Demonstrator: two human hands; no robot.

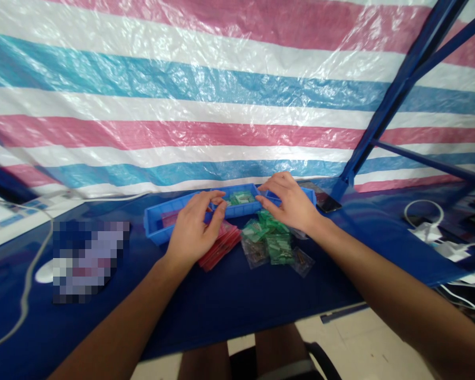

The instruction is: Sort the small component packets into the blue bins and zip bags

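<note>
My left hand (196,227) is over the right part of a long blue bin (154,228), its fingers curved and its thumb apart from them. Its fingertips reach the left end of a middle blue bin (239,210), which holds green packets (241,198). At that bin's right end is my right hand (288,200), thumb and fingers apart; whether either hand touches the bin I cannot tell. Red packets (221,245) lie fanned beside my left hand. Below my right hand is a pile of green and clear packets (279,245) with small parts inside. A third blue bin (309,196) is partly hidden.
A dark phone-like slab (328,203) lies right of the bins. A striped plastic sheet (221,105) hangs behind the blue table (221,306). White plugs and cables (451,248) are at right; a white cable (26,295) and blurred-out item (91,258) are at left.
</note>
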